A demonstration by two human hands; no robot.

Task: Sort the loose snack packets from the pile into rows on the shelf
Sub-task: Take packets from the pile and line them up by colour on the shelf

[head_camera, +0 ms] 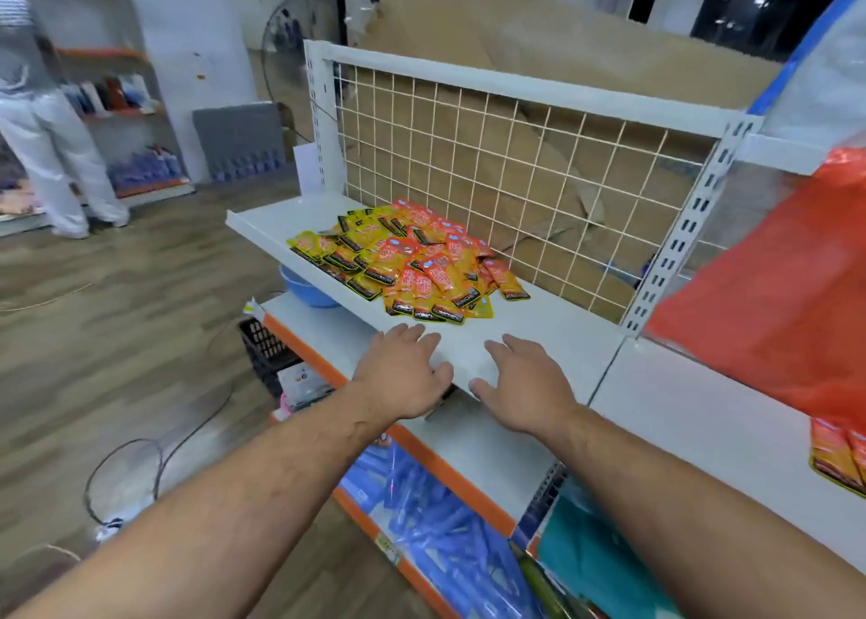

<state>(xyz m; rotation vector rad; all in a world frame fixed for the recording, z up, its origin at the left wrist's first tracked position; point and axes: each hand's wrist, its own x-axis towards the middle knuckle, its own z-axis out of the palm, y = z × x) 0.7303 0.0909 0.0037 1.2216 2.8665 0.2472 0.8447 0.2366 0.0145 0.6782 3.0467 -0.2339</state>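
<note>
Top white shelf (539,332): the pile of snack packets (407,262) lies loose on it, toward the shelf's left half and reaching its back edge. The packets are yellow and orange-red with black bands, overlapping at all angles. No rows are formed on this shelf.

Left hand (403,375): palm down at the shelf's front edge, just short of the pile. Fingers straight and slightly spread, holding nothing, with the tips over the shelf surface.

Right hand (525,384): palm down beside the left hand at the same front edge, the two apart. Fingers relaxed and slightly apart, holding nothing, with the thumb at the shelf's front lip. I cannot tell whether either palm presses on the shelf.

Rest:
- Wire grid (515,173) stands upright along the shelf's back edge, with brown cardboard (468,23) behind it.
- Blue bowl (304,286) sits on the level under the shelf's left end.
- Black crate (265,347) is on the floor below the shelf's left end.
- Blue packs (436,515) fill the lowest level under the shelf.
- Red plastic bag (773,300) hangs to the shelf's right. More orange packets (839,454) sit below it, on the neighbouring unit.
- A person in white trousers (51,150) stands far left of the shelf, blurred.
</note>
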